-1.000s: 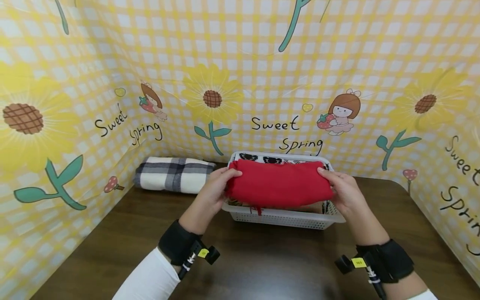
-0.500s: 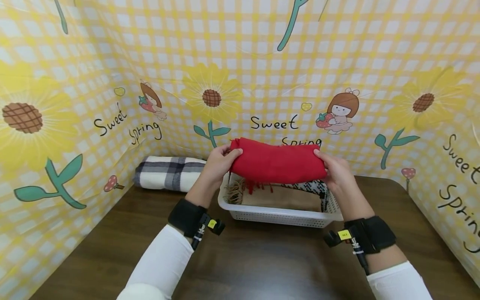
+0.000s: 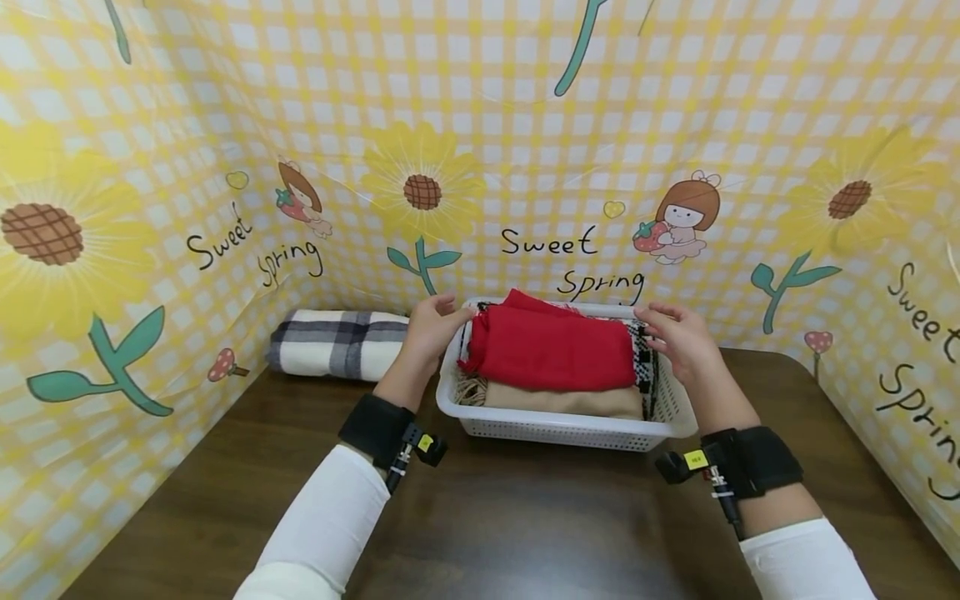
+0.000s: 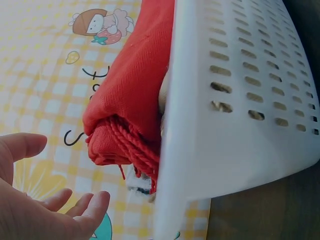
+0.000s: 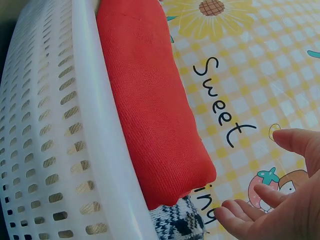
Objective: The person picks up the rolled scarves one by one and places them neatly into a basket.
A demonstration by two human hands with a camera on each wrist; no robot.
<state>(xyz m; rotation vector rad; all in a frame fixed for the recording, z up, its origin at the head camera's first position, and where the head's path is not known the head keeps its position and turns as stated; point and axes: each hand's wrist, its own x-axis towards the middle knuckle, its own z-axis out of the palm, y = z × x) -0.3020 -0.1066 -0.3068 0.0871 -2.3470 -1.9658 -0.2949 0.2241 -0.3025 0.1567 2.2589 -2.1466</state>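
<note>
A folded red scarf (image 3: 558,348) with fringe at its left end lies in the white plastic basket (image 3: 555,431). Under it shows a beige fringed scarf (image 3: 562,402), and a black-and-white patterned cloth (image 3: 643,362) peeks out at the right. My left hand (image 3: 429,335) hovers by the basket's left end with fingers spread; in the left wrist view that hand (image 4: 55,205) is apart from the red fringe. Over the right end my right hand (image 3: 686,340) holds nothing. A gap separates its fingers from the scarf (image 5: 155,115) in the right wrist view.
A rolled black-and-white checked cloth (image 3: 337,343) lies left of the basket, close to the left forearm. The dark wooden table (image 3: 525,517) runs up to a yellow checked backdrop (image 3: 510,167) behind and at both sides.
Both hands gripped the red scarf, lifted it above the basket, then let go. It now rests inside on the beige scarf, and the fingers have parted from its ends.
</note>
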